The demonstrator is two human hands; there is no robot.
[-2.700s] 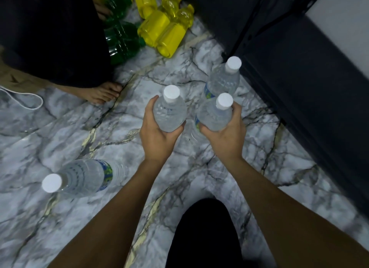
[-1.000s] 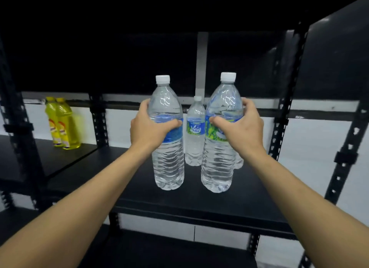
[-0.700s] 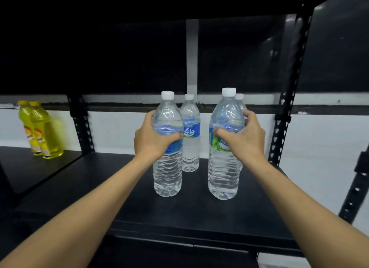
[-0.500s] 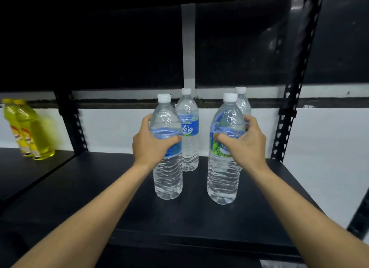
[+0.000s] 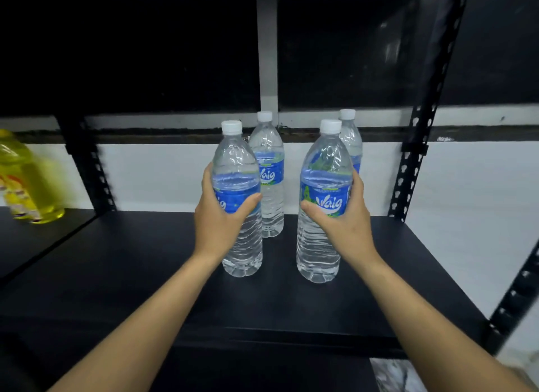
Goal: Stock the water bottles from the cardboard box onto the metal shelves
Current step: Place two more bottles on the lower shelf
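Two clear water bottles with white caps and blue labels stand upright on the black metal shelf (image 5: pixel 116 275). My left hand (image 5: pixel 218 216) wraps around the label of the left bottle (image 5: pixel 237 164). My right hand (image 5: pixel 341 219) wraps around the label of the right bottle (image 5: pixel 325 164). Both bottle bases rest on or just above the shelf surface. Behind them stand two more water bottles, one at the back left (image 5: pixel 269 170) and one at the back right (image 5: pixel 351 140), partly hidden by the front pair. The cardboard box is out of view.
Yellow bottles (image 5: pixel 26 181) stand on the neighbouring shelf at the far left. Black perforated uprights (image 5: pixel 414 158) frame the shelf at right and left (image 5: pixel 90 164). A dark shelf board hangs overhead. Marble floor (image 5: pixel 393 374) shows at the bottom right.
I lifted both bottles from the marble floor up to the shelf, then lowered them in front of the two back bottles. The bottles now sit lower and farther apart.
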